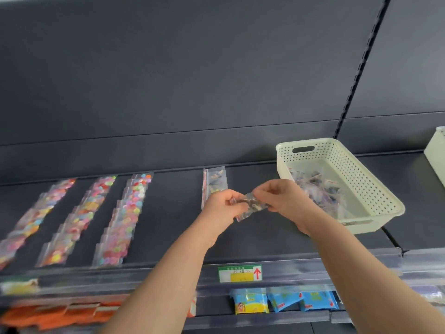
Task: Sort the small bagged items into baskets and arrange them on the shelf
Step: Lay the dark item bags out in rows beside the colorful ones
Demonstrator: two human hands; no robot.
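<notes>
I have the left hand (222, 206) and right hand (277, 198) each pinching an end of one small clear bag (250, 204), held above the shelf (173, 213), just left of the basket (375, 189). My worry is that the film looks slick. If one pinch slackens, the bag could drop askew onto the short row (214, 182) behind, or slide towards the shelf's front lip.

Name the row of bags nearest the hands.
The short row of dark-filled bags, just behind the left hand; the three colourful rows lie farther left.
</notes>
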